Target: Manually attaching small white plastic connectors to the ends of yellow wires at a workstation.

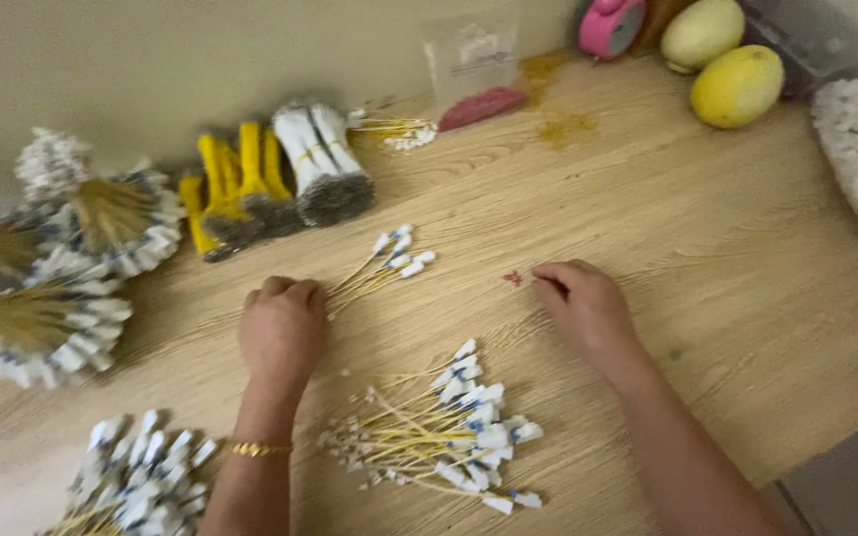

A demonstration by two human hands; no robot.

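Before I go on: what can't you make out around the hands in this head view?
- Left hand fingers: curled under; grip on the small stick bunch hidden.
- Right hand fingertips: bent down, anything beneath hidden.
- Red speck: too small to identify.
- Bottom-left bundle: cut off by the frame edge.
- Clear bag: blurred.

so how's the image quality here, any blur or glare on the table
Head view: soft and slightly motion-blurred overall; the left hand and right hand lack crisp edges, and the loose pile of tagged sticks smears together. Lighting is even and warm, with no hard glare on the wooden table; only soft shadows under the hands.
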